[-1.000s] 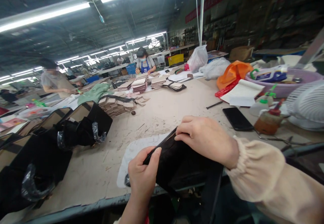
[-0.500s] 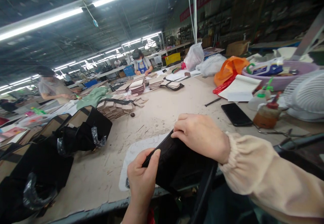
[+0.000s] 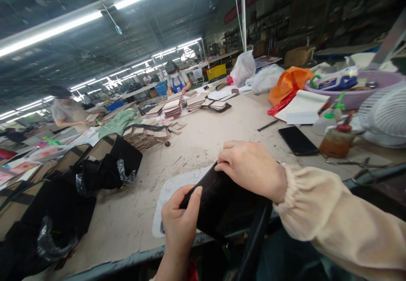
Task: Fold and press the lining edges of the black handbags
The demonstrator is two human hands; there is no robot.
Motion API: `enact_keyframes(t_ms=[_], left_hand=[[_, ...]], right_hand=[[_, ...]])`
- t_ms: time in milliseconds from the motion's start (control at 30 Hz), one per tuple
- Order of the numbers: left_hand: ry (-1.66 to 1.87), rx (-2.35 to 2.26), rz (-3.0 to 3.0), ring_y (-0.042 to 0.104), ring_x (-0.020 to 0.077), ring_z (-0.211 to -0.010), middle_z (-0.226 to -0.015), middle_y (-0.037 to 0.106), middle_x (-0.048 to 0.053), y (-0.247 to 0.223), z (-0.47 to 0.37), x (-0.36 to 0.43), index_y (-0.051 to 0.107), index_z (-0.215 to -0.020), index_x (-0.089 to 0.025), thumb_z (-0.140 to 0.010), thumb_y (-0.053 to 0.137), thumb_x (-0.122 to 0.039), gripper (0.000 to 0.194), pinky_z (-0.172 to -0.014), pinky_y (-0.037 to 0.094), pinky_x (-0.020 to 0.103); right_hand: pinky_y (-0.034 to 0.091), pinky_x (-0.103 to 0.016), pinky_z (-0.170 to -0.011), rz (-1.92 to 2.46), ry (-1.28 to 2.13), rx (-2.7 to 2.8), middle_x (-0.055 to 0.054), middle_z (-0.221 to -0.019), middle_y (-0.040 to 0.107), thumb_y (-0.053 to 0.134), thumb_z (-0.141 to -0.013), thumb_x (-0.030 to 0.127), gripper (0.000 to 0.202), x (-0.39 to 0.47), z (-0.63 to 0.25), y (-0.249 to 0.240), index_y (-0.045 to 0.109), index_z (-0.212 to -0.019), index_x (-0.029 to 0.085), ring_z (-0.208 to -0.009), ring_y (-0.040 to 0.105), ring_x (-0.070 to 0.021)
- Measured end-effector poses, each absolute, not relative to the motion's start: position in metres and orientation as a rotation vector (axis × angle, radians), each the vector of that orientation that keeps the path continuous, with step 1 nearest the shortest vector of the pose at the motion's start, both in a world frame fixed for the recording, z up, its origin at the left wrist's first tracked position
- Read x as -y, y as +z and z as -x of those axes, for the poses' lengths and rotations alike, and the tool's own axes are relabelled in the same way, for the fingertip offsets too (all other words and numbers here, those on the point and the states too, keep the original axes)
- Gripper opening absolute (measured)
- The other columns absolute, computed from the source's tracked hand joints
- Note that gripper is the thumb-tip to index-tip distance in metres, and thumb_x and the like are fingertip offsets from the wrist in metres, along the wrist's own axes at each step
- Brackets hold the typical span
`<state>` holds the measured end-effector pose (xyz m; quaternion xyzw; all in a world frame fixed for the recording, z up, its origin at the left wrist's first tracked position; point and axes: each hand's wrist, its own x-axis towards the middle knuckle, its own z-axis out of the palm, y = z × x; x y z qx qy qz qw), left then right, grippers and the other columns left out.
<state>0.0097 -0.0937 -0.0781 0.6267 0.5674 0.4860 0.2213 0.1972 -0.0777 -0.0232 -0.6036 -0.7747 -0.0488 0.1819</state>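
A black bag with a dark strap is held at the table's front edge, its upper edge slanting up to the right. My left hand pinches the near left end of that edge between thumb and fingers. Farther along it, my right hand is closed over the edge, fingertips pressing on it from above. Both hands stay on the same rim, a short gap apart. Beneath the bag lies a pale flat sheet on the table. The bag's lower part is dark and hard to make out.
Black bags with plastic-wrapped handles stand on the left. Behind them are stacked brown pieces. On the right lie a phone, a bottle of brown liquid, a notepad and a white fan. Two people work farther back.
Both hands keep their grip on the bag's edge with hardly any shift. The whole view has moved slightly. At the back left, a person now holds up a light-coloured piece.
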Motion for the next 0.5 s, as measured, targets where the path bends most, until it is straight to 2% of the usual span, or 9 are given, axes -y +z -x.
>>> enact_keyframes(t_ms=[167,367,500], left_hand=[[1.284,-1.54,-1.741,0.058,0.0128,-0.057,-0.059,0.063,-0.002,-0.076,-0.008,0.092,0.069,-0.07,-0.016,-0.074,0.066,-0.034,0.019,-0.053,0.045,0.02],[0.916,-1.454,-2.023,0.052,0.0115,-0.058,-0.06,0.058,-0.002,-0.059,0.004,0.081,0.064,-0.069,-0.017,-0.081,0.057,-0.033,0.021,-0.053,0.039,0.02],[0.683,-1.415,-2.177,0.058,0.0134,-0.064,-0.071,0.065,-0.002,-0.042,0.002,0.073,0.066,-0.086,-0.021,-0.083,0.052,-0.027,0.016,-0.057,0.04,0.021]], right_hand=[[0.031,-0.029,-0.056,1.694,-0.134,2.166,-0.001,-0.081,0.065,0.054,-0.086,0.033,0.022,0.078,-0.197,-0.025,0.067,-0.071,0.022,-0.073,0.06,-0.0157],[0.031,-0.03,-0.056,1.719,-0.135,2.155,-0.002,-0.08,0.064,0.052,-0.087,0.032,0.023,0.077,-0.195,-0.024,0.067,-0.072,0.022,-0.072,0.06,-0.0165],[0.032,-0.03,-0.056,1.713,-0.13,2.157,-0.003,-0.079,0.064,0.052,-0.087,0.031,0.024,0.076,-0.194,-0.024,0.067,-0.072,0.021,-0.072,0.06,-0.0172]])
